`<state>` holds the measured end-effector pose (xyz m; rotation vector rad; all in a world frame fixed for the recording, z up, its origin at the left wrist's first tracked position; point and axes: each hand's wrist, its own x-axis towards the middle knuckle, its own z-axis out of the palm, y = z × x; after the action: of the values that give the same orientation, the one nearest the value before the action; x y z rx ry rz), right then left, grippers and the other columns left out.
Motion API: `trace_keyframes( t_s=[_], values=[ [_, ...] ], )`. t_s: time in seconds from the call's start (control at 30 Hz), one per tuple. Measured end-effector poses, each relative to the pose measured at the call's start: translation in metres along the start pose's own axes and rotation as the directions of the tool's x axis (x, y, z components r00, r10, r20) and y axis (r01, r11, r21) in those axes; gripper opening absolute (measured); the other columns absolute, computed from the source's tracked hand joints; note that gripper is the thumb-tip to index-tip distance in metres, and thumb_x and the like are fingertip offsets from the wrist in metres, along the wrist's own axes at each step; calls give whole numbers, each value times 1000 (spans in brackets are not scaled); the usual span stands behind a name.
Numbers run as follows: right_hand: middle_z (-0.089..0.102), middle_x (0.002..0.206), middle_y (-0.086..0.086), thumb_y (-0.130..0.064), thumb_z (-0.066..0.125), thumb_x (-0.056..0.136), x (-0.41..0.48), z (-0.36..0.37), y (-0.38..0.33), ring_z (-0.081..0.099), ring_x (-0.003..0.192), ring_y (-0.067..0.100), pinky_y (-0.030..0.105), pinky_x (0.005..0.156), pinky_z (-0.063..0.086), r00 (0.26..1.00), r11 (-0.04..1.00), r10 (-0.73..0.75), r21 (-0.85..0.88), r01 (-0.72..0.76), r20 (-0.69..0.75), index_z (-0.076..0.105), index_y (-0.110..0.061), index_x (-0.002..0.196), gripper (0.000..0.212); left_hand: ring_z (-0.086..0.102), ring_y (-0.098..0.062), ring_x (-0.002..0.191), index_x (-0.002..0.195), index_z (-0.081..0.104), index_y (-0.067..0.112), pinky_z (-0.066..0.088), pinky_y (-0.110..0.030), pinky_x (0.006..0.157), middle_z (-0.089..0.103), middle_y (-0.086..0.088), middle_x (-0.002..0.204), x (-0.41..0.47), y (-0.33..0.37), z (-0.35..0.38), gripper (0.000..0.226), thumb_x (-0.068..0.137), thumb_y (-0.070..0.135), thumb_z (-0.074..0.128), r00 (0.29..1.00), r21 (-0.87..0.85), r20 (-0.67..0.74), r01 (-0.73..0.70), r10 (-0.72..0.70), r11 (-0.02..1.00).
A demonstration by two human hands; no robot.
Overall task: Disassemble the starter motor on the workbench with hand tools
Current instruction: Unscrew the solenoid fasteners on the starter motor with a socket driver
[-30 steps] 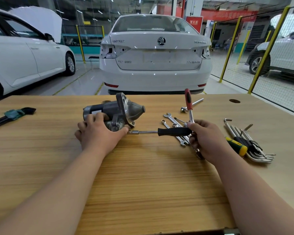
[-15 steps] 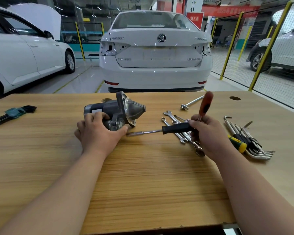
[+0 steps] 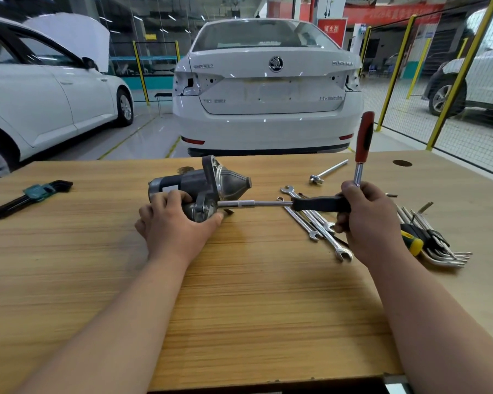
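We see the starter motor (image 3: 195, 182) lying on its side on the wooden surface (image 3: 239, 308), a little above the middle of the frame, with its pointed nose toward the right. Our left hand (image 3: 177, 223) lies over its near side with fingers curled around the body, so that grip is holding the motor down. Our right hand (image 3: 373, 220) has a tight grip on the black-handled driver (image 3: 316, 203). Its long metal shaft runs left to the lower part of the motor. A red handle (image 3: 363, 137) sticks up out of the same fist, and we cannot tell if it is joined to the black tool or is a tool of its own. The tip of the shaft is hidden by the motor, so we cannot see the bolt.

We think this is an early step: loosening a bolt on the motor.

What could go wrong? If the tip is not sitting all the way on the bolt, a hard turn could make it slip off and chew up the bolt head. The tip could then jab the left thumb, which is just beside it. The motor is round, so it could roll if the left grip is too soft. The wrenches (image 3: 328, 238) lie right under the right hand and could get knocked away
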<state>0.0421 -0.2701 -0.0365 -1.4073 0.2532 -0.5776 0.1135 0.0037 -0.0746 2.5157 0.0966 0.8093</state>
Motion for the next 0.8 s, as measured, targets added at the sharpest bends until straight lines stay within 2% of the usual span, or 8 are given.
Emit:
trace_keyframes(
  t_s=[0.13,0.27,0.5,0.7,0.8],
  values=[
    [57,74,5,-23,58,100,-5,8,1,51,43,8,24,42,47,1000,999,-7,-49,9,24,61,-18,92,10,31,-23,103,99,43,36,20,-34,81,41,3,114,-3,0,1,66,51,77,63,1000,2,-5,-4,4,1000],
    [58,75,8,-22,57,100,-7,11,2,50,40,10,22,40,46,999,993,-37,-115,38,12,60,-20,93,8,28,-22,99,94,34,40,19,-34,78,36,3,110,-5,-1,1,64,49,78,57,999,25,8,-35,35,999],
    [59,72,4,-25,57,100,-6,13,5,53,42,7,25,45,52,1000,991,4,-134,-4,-2,60,-23,92,9,27,-22,101,99,40,35,19,-35,79,38,2,113,-5,0,3,68,50,81,54,1000,63,2,-29,28,998],
    [58,75,5,-24,58,100,-5,15,7,54,44,7,26,45,52,998,994,61,-92,-58,32,61,-18,96,8,24,-20,99,102,43,34,19,-35,79,38,2,114,-5,0,3,71,51,82,52,1000,73,-2,-29,29,997],
    [60,68,3,-23,59,99,-2,13,4,54,44,7,25,46,52,994,995,89,-60,-85,64,63,-13,95,12,24,-20,99,103,41,34,19,-35,80,37,2,114,-5,1,4,71,51,82,50,1000,81,6,-27,27,996]
  ],
)
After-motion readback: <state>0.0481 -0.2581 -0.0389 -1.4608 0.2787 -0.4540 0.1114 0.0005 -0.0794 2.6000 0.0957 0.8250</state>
